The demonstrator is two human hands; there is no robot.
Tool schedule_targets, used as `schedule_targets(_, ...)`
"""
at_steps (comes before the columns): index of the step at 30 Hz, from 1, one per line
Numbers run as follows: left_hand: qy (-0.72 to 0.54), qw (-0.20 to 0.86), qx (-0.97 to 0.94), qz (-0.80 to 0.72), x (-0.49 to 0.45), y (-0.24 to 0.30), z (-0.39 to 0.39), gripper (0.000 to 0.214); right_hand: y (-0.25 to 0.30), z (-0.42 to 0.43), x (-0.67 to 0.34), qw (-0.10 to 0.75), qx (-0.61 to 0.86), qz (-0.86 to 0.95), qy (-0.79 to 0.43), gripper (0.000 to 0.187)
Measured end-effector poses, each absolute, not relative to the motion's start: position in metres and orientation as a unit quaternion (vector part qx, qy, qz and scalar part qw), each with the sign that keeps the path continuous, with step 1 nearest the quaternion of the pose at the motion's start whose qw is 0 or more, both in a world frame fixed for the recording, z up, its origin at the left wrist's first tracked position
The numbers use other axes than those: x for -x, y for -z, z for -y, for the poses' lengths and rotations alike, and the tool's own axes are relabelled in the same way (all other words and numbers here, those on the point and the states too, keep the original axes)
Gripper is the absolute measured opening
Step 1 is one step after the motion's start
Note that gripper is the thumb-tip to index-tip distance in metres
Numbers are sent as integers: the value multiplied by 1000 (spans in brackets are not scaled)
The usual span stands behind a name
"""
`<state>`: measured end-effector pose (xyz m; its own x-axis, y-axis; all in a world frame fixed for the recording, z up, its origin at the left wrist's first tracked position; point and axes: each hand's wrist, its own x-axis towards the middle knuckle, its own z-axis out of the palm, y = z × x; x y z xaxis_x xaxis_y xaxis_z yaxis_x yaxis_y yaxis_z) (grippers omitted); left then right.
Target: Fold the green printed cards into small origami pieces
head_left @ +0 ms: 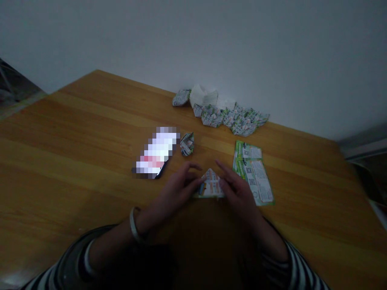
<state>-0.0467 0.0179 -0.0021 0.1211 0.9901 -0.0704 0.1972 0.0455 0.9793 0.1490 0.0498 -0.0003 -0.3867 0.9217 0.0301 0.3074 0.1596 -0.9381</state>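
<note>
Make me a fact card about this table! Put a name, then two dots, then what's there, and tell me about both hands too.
left hand: at the left edge of the folded triangular paper
right hand: at that paper's right edge
grip: can't tell if either pinches
right side: printed leaflets, overlapping
beyond the hands: small folded paper piece, beside the lit smartphone
near the wall: patterned folded paper pieces and white paper
surface: wooden table
</note>
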Motion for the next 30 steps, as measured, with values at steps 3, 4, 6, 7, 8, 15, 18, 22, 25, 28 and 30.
schedule_targets(3,-417,506,-564,-501,48,4,-18,27,3,-56,-152,322,403,677,-524,37)
schedule_targets(4,-414,499,-578,-496,49,3,-18,25,4,-58,-154,315,389,677,-539,36)
schedule_targets(6,-403,493,-595,-490,49,1,-17,25,4,-60,-156,295,366,681,-562,41)
schedule_targets(7,-401,495,-594,-492,49,0,-17,29,4,-61,-158,285,358,685,-567,46)
schedule_targets(8,-400,501,-586,-495,49,-2,-17,35,3,-62,-160,277,351,692,-566,52)
schedule_targets(15,-405,581,-528,-468,48,-4,-17,58,0,-67,-170,247,328,739,-535,68)
schedule_targets(18,-402,572,-529,-481,48,-4,-18,55,-1,-67,-170,240,328,747,-527,65)
schedule_targets(22,-385,562,-535,-499,48,-10,-19,53,0,-66,-168,249,325,750,-519,65)
schedule_targets(25,-389,564,-522,-508,47,-16,-19,49,1,-66,-168,253,316,748,-525,65)
schedule_targets(28,-395,577,-510,-501,48,-18,-20,44,1,-66,-169,246,307,741,-543,66)
schedule_targets(30,-400,576,-509,-500,49,-16,-21,40,-1,-66,-169,247,306,736,-551,64)
